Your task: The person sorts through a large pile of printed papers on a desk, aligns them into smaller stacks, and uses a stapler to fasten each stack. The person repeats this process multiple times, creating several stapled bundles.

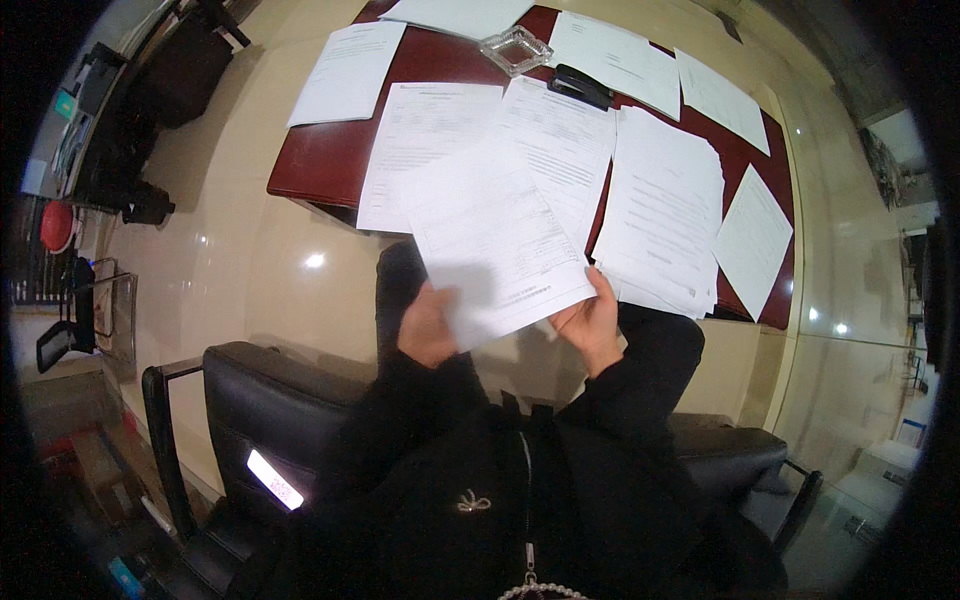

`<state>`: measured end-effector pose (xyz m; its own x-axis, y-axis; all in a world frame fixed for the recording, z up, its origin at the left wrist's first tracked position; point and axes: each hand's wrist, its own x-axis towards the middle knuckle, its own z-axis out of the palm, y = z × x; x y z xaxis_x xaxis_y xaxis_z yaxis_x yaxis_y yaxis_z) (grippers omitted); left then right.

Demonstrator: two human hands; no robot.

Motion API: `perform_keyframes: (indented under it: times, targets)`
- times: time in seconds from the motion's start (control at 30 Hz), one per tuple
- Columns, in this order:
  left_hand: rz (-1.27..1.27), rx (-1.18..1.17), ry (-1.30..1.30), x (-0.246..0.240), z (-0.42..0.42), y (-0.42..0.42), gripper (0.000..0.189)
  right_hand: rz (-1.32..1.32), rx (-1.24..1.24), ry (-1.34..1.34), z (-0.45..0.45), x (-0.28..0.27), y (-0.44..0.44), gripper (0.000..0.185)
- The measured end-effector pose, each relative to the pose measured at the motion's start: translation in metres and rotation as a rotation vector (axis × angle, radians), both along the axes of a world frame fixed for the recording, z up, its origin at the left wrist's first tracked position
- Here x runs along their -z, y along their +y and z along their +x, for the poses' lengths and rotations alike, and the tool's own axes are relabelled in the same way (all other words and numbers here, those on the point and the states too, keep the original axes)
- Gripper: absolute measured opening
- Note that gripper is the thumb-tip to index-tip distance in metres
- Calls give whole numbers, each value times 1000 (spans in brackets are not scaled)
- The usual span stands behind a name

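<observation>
Both my hands hold a printed paper sheet (499,232) by its near edge, above my knees; whether it is one sheet or more I cannot tell. My left hand (429,324), slightly blurred, grips the left corner. At the right corner my right hand (591,319) has its thumb on top and its fingers underneath. Beyond the held paper, a printed sheet (427,135) and another printed sheet (566,135) lie partly covered by it on the dark red table. A thick stack of papers (660,202) is right of my right hand, overhanging the near table edge.
A black stapler (580,86) rests on papers beside a glass ashtray (516,51). More papers (349,71) lie around the dark red table (315,161). I sit on a black chair (262,390) with a lit phone-like device (275,478) on it. Glossy tiles (262,270) surround the table.
</observation>
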<state>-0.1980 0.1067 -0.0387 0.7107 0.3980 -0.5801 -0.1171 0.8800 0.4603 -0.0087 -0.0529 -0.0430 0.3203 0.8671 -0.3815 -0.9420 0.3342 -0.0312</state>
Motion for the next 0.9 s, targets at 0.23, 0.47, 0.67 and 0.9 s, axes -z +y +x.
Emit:
perform_keyframes:
  times: [0.23,0.47,0.67,0.9]
  targets:
    - [858,232,60,38,6,-3,40,-480,-22,-366,-45,1,17,46]
    - [-91,-58,-327,-40,-7,88,79,-594,-372,-654,9,-31,-39,47]
    - [346,614,144,-57,-1,124,60,-527,-303,-537,15,-19,-45,56]
    - [301,596,211,-69,1,115,58,-512,-348,-59,-9,-8,-35,60]
